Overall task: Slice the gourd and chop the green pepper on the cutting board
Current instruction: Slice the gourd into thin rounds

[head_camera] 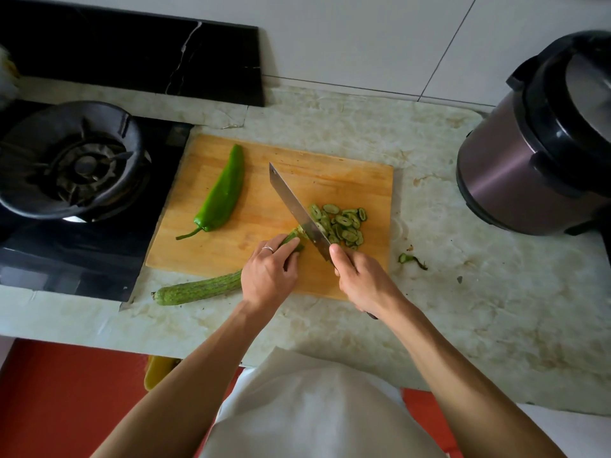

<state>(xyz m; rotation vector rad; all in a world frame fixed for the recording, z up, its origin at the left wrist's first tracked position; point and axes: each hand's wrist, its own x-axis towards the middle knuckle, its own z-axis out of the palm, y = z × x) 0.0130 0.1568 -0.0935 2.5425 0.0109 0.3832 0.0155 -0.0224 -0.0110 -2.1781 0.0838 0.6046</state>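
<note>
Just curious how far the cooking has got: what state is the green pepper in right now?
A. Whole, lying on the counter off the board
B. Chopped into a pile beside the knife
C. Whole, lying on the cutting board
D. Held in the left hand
C: the pepper lies whole, stem on, on the left part of the board, while the slices by the knife come from the gourd.

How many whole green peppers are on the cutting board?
1. The pepper lies uncut on the left part of the board, stem towards the person, apart from the knife and the gourd slices. None seems hidden.
</note>
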